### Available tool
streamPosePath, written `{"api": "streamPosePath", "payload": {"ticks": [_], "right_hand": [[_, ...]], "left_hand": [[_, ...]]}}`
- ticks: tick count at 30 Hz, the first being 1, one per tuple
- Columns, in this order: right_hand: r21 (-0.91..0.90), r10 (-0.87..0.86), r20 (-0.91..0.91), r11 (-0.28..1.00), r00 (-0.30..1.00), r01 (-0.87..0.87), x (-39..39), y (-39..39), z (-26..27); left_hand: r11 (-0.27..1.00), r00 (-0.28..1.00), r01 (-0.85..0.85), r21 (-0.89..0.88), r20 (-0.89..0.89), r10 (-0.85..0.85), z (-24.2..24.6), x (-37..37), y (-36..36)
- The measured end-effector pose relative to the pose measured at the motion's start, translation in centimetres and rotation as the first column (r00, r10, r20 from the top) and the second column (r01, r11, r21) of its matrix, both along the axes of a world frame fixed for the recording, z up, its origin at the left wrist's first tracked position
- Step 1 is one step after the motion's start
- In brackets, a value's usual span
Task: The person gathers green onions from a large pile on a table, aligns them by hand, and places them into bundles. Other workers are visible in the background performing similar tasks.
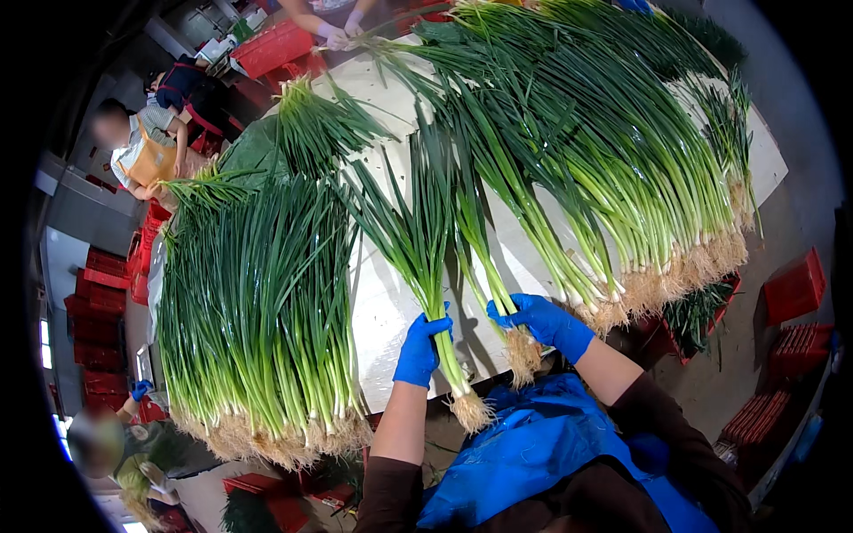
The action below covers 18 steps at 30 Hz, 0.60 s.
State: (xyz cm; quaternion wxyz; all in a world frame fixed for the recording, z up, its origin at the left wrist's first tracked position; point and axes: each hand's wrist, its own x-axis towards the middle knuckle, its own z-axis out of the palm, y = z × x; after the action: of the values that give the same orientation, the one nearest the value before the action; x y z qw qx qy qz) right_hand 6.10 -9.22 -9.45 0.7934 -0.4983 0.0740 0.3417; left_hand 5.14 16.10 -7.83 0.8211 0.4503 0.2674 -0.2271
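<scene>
My left hand point(424, 346), in a blue glove, is closed around the pale stems of a bunch of green onions point(436, 313); their roots hang below it past the table's near edge. To its right my right hand point(543, 322), gloved the same, grips a smaller bunch of green onions point(490, 266) just above the roots. The leaves of both bunches point away from me over the white table point(383, 333). A wide pile of green onions point(260, 306) lies on the left, roots towards me, and a larger pile point(640, 193) spreads over the right.
Across the table, a person's gloved hands point(340, 34) touch some leaves. More people work at the left. Another bundle point(316, 123) lies at the far left of the table. Red crates point(794, 286) stand on the floor at the right, with more along the left side.
</scene>
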Motion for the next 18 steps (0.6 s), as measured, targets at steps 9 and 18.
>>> {"api": "streamPosePath", "payload": {"ticks": [9,18], "right_hand": [[-0.036,-0.005,0.007,0.999,1.0,0.006,-1.5,-0.4,1.5],[-0.9,0.48,0.341,0.416,0.808,0.132,-4.0,3.3,1.6]], "left_hand": [[0.981,0.958,-0.181,-0.068,0.214,0.192,-0.4,0.2,-0.9],[0.992,0.992,-0.122,0.024,0.036,0.121,-0.8,1.4,-2.8]]}}
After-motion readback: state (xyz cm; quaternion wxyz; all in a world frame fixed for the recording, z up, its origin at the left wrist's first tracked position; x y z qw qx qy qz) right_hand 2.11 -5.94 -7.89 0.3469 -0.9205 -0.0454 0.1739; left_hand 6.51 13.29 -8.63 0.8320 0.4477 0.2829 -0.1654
